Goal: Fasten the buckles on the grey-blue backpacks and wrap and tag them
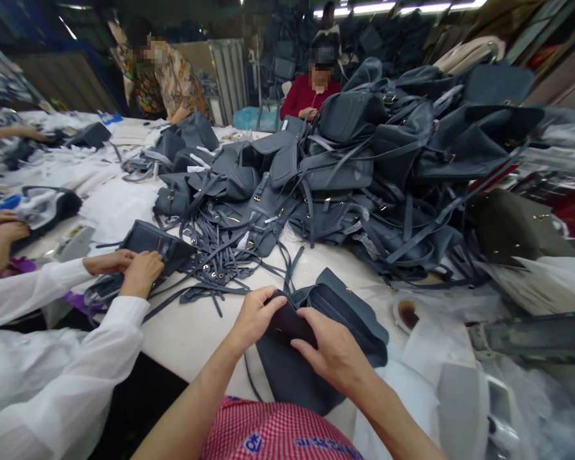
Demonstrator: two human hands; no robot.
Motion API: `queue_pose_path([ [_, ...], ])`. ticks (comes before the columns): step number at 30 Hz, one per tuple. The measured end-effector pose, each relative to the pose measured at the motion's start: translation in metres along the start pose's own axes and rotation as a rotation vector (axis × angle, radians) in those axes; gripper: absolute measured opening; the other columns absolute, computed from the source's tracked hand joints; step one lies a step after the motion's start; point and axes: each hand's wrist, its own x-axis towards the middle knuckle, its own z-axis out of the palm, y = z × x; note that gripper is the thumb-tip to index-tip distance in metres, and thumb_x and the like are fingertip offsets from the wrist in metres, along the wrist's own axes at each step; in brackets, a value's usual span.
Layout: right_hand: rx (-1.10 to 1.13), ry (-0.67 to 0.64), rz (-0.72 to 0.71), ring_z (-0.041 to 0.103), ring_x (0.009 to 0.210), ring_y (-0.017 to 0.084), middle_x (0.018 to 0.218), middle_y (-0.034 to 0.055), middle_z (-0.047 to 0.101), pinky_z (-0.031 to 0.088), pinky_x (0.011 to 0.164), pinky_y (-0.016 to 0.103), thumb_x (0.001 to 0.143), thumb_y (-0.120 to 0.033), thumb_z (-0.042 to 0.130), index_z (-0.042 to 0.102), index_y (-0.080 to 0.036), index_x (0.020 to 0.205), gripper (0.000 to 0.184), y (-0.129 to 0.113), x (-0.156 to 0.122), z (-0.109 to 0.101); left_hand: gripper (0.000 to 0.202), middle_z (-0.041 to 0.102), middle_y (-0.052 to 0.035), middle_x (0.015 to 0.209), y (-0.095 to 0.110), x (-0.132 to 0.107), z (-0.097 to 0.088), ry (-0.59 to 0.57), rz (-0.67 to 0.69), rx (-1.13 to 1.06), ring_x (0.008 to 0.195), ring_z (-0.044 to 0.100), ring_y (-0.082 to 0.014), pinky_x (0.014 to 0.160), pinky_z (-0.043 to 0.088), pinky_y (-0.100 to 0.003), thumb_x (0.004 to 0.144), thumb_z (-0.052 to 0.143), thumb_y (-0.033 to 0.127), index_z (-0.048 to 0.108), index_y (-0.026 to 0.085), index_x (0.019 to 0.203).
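Observation:
In front of me on the pale table lies a dark blue-grey handbag (299,377), its flap (352,297) turned back to the right. My left hand (256,316) grips the bag's upper left edge, thumb on top and fingers curled behind it. My right hand (333,351) has thumb and fingers around the bag's edge near its opening, a short way from the left hand. Thin straps (290,265) run from the bag's top toward the pile behind it.
A tall heap of similar bags (345,166) spreads across the table, with loose straps (215,255) in front. At my left a co-worker's hands (141,268) handle another bag. A round cup-like container (406,314) and plastic sheets (441,345) lie at right. More people work farther back.

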Motion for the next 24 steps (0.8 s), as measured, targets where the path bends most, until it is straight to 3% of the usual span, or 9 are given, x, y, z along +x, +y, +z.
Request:
queue_pose_path([
  [2, 0.258, -0.082, 0.132, 0.061, 0.095, 0.030, 0.100, 0.0094, 0.068, 0.045, 0.089, 0.044, 0.073, -0.019, 0.066, 0.062, -0.019, 0.108, 0.036, 0.001, 0.015, 0.003, 0.030, 0.042, 0.0062, 0.055, 0.002, 0.004, 0.003, -0.008, -0.014, -0.017, 0.053, 0.041, -0.0103, 0.052, 0.034, -0.022, 0.080, 0.055, 0.035, 0.045, 0.019, 0.056],
  [5, 0.562, -0.218, 0.235, 0.062, 0.091, 0.026, 0.094, 0.0046, 0.071, 0.047, 0.087, 0.040, 0.074, -0.024, 0.063, 0.067, -0.020, 0.093, 0.020, 0.010, 0.032, 0.008, 0.016, 0.051, 0.0042, 0.061, 0.003, 0.006, 0.003, 0.049, -0.016, -0.024, 0.058, 0.050, -0.0125, 0.056, 0.041, -0.023, 0.078, 0.057, 0.029, 0.055, 0.018, 0.065],
  [6, 0.638, -0.259, 0.256, 0.064, 0.088, 0.025, 0.092, 0.0036, 0.072, 0.049, 0.084, 0.039, 0.077, -0.028, 0.061, 0.067, -0.020, 0.093, 0.019, 0.013, 0.035, 0.008, 0.009, 0.057, 0.0022, 0.070, 0.004, 0.004, 0.002, 0.089, -0.004, -0.022, 0.066, 0.054, -0.0141, 0.063, 0.045, -0.024, 0.077, 0.058, 0.026, 0.059, 0.018, 0.074],
  [9, 0.937, -0.335, 0.406, 0.068, 0.075, 0.022, 0.086, 0.0032, 0.075, 0.053, 0.076, 0.036, 0.079, -0.036, 0.064, 0.066, -0.019, 0.102, 0.029, 0.024, 0.037, 0.007, 0.018, 0.061, -0.0038, 0.097, 0.001, -0.008, -0.003, 0.295, 0.057, 0.019, 0.090, 0.057, -0.0177, 0.084, 0.046, -0.031, 0.080, 0.055, 0.022, 0.060, 0.019, 0.097],
  [11, 1.096, -0.340, 0.500, 0.069, 0.070, 0.021, 0.083, 0.0045, 0.076, 0.054, 0.076, 0.036, 0.077, -0.040, 0.069, 0.065, -0.017, 0.104, 0.035, 0.030, 0.034, 0.007, 0.013, 0.060, -0.0041, 0.093, -0.004, -0.021, -0.005, 0.353, 0.048, 0.028, 0.086, 0.058, -0.0176, 0.082, 0.047, -0.032, 0.084, 0.050, 0.022, 0.059, 0.019, 0.093],
  [16, 1.244, -0.316, 0.534, 0.072, 0.076, 0.023, 0.088, 0.0061, 0.077, 0.055, 0.079, 0.038, 0.077, -0.044, 0.073, 0.060, -0.017, 0.113, 0.047, 0.041, 0.026, 0.009, 0.009, 0.064, -0.0023, 0.078, -0.024, -0.051, 0.005, 0.093, -0.214, -0.227, 0.074, 0.064, -0.0160, 0.071, 0.051, -0.029, 0.081, 0.053, 0.024, 0.059, 0.017, 0.081],
  [24, 1.308, -0.360, 0.535, 0.071, 0.070, 0.021, 0.088, 0.0064, 0.077, 0.054, 0.071, 0.034, 0.075, -0.041, 0.076, 0.063, -0.016, 0.111, 0.045, 0.039, 0.024, 0.008, 0.017, 0.064, -0.0011, 0.073, -0.026, -0.045, 0.019, 0.049, -0.329, -0.338, 0.059, 0.059, -0.0111, 0.059, 0.048, -0.024, 0.074, 0.060, 0.031, 0.053, 0.017, 0.082],
])
